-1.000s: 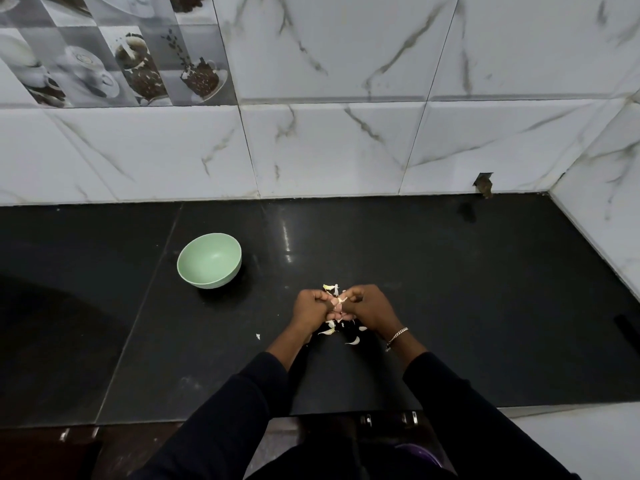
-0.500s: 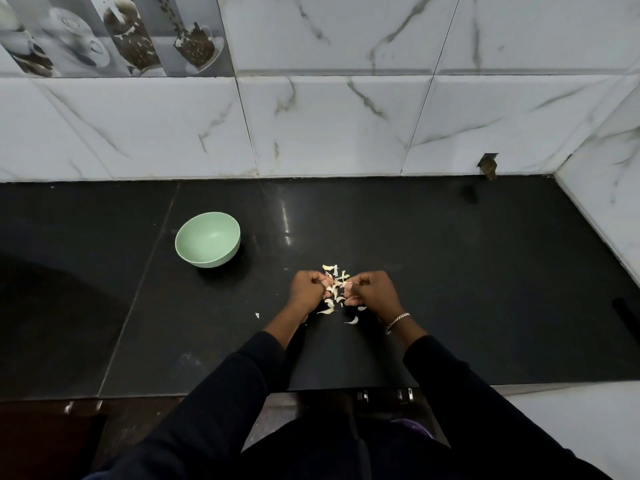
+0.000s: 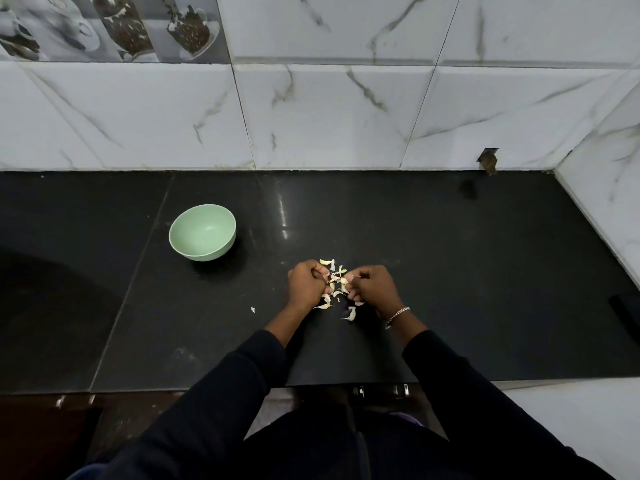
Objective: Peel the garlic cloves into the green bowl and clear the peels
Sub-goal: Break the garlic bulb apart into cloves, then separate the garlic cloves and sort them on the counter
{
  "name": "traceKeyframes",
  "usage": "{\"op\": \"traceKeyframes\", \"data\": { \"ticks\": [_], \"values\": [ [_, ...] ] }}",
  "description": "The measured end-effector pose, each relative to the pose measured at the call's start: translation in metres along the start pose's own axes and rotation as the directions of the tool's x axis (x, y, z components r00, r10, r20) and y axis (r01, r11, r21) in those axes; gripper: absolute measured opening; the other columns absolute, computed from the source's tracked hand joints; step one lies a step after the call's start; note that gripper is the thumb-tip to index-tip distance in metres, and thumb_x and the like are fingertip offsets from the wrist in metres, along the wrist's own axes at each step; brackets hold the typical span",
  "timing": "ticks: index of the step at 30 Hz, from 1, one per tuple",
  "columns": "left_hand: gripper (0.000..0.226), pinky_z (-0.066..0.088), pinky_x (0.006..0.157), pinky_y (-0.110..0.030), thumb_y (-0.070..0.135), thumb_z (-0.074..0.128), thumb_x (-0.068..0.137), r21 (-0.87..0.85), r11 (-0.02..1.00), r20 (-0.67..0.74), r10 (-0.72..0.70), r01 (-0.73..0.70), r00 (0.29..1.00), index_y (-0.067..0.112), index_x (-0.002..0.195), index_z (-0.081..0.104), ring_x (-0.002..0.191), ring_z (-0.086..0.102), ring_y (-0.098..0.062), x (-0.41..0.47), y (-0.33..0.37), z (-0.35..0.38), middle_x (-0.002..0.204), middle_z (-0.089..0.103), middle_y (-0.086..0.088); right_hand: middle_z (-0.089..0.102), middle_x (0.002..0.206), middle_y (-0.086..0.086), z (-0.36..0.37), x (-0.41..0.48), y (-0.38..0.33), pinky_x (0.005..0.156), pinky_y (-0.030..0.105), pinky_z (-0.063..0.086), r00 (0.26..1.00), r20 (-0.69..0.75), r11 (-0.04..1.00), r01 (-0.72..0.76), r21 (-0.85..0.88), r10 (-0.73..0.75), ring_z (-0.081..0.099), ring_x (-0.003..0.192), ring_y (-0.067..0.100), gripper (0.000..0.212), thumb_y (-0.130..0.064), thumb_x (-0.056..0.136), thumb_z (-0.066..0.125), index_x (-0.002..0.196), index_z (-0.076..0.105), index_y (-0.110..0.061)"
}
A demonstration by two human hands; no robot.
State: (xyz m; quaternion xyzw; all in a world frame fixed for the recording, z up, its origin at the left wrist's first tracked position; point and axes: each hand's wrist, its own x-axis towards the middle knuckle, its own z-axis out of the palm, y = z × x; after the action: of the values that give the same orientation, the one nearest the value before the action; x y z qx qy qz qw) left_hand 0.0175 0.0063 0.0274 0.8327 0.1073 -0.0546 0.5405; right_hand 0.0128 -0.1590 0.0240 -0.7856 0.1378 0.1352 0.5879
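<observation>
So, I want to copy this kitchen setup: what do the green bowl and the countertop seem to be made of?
Green bowl: matte pale green, no glare; likely plastic or fibre composite, possibly unglazed ceramic.
Countertop: glossy black slabs, probably polished granite; it reflects a light streak and shows seams.

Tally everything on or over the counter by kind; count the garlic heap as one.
Bowl: 1
Hands: 2, left hand and right hand
Bracelet: 1
Garlic heap: 1
Lone fleck: 1
Total: 6
</observation>
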Motion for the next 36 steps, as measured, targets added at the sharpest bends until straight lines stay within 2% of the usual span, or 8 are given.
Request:
{"op": "traceKeyframes", "data": {
  "ticks": [5, 8, 15, 24, 28, 31, 33, 36],
  "values": [
    [0.016, 0.061, 0.063, -0.033, -0.002, 0.067, 0.086, -0.022, 0.998, 0.057, 0.058, -0.057, 0.997, 0.013, 0.089, 0.072, 0.057, 0.069, -0.017, 0.004, -0.005, 0.003, 0.075, 0.072, -0.009, 0.072, 0.074, 0.015, 0.0, -0.003, -0.007, 0.044, 0.021, 0.049, 0.998, 0.046, 0.997, -0.036, 0.069, 0.033, 0.066, 0.048, 0.015, 0.012, 0.002, 0.096, 0.054, 0.099, 0.063, 0.009],
    [0.015, 0.059, 0.072, -0.021, 0.01, 0.077, 0.085, 0.007, 0.996, 0.147, 0.088, -0.09, 0.985, 0.012, 0.1, 0.077, 0.069, 0.069, -0.007, 0.004, -0.008, 0.007, 0.082, 0.074, -0.002, 0.074, 0.076, 0.019, 0.0, -0.006, -0.009, 0.042, 0.02, 0.046, 0.995, 0.1, 0.995, -0.004, 0.096, -0.006, 0.066, 0.047, 0.016, 0.011, -0.002, 0.097, 0.057, 0.097, 0.063, 0.007],
    [0.006, 0.048, 0.062, -0.01, 0.007, 0.076, 0.084, 0.096, 0.99, 0.195, 0.085, -0.105, 0.977, 0.011, 0.087, 0.078, 0.058, 0.061, 0.007, 0.004, -0.004, 0.008, 0.073, 0.073, 0.0, 0.074, 0.085, 0.026, -0.003, -0.006, -0.009, 0.042, 0.02, 0.044, 0.99, 0.14, 0.996, 0.025, 0.086, -0.037, 0.066, 0.049, 0.018, 0.017, -0.007, 0.099, 0.058, 0.1, 0.064, 0.009],
    [0.027, 0.041, 0.056, -0.02, 0.003, 0.063, 0.081, 0.251, 0.963, 0.133, 0.069, -0.101, 0.989, 0.025, 0.067, 0.067, 0.059, 0.056, -0.002, 0.001, 0.002, 0.01, 0.059, 0.061, 0.011, 0.07, 0.061, 0.012, -0.005, -0.004, -0.009, 0.045, 0.023, 0.043, 0.996, 0.024, 0.952, 0.084, -0.294, -0.081, 0.059, 0.043, 0.019, 0.034, -0.029, 0.098, 0.059, 0.079, 0.063, -0.001],
    [0.017, 0.045, 0.061, -0.024, 0.017, 0.07, 0.087, 0.287, 0.946, 0.134, 0.113, -0.148, 0.985, 0.019, 0.07, 0.066, 0.067, 0.06, -0.009, 0.003, -0.004, 0.006, 0.071, 0.065, 0.007, 0.07, 0.08, -0.001, -0.014, 0.0, -0.005, 0.071, 0.026, 0.051, 0.983, 0.037, 0.861, 0.177, -0.478, -0.181, 0.064, 0.073, 0.012, 0.009, -0.013, 0.085, 0.068, 0.083, 0.076, -0.016],
    [0.011, 0.049, 0.072, -0.026, 0.013, 0.07, 0.087, 0.295, 0.936, 0.115, 0.163, -0.19, 0.98, 0.02, 0.081, 0.075, 0.078, 0.063, -0.013, 0.003, -0.006, 0.002, 0.089, 0.067, 0.002, 0.063, 0.096, 0.001, -0.016, 0.001, -0.004, 0.086, 0.034, 0.052, 0.976, 0.137, 0.775, 0.218, -0.593, -0.17, 0.06, 0.09, 0.016, 0.023, -0.009, 0.081, 0.067, 0.097, 0.076, -0.022],
    [0.012, 0.052, 0.079, -0.028, 0.011, 0.069, 0.088, 0.284, 0.941, 0.093, 0.163, -0.183, 0.982, 0.019, 0.09, 0.079, 0.084, 0.065, -0.015, 0.002, -0.007, 0.0, 0.094, 0.068, 0.002, 0.052, 0.102, 0.001, -0.019, 0.0, -0.005, 0.085, 0.035, 0.052, 0.972, 0.196, 0.738, 0.229, -0.634, -0.134, 0.057, 0.095, 0.019, 0.031, -0.025, 0.077, 0.081, 0.106, 0.072, -0.024],
    [0.007, 0.054, 0.082, -0.034, 0.017, 0.071, 0.087, 0.304, 0.936, 0.05, 0.172, -0.179, 0.984, 0.021, 0.091, 0.076, 0.084, 0.064, -0.014, 0.002, -0.01, -0.004, 0.094, 0.064, 0.004, 0.039, 0.114, 0.0, -0.021, -0.001, -0.002, 0.089, 0.037, 0.05, 0.963, 0.262, 0.674, 0.232, -0.701, -0.06, 0.049, 0.104, 0.02, 0.076, -0.051, 0.056, 0.091, 0.123, 0.059, -0.031]
  ]
}}
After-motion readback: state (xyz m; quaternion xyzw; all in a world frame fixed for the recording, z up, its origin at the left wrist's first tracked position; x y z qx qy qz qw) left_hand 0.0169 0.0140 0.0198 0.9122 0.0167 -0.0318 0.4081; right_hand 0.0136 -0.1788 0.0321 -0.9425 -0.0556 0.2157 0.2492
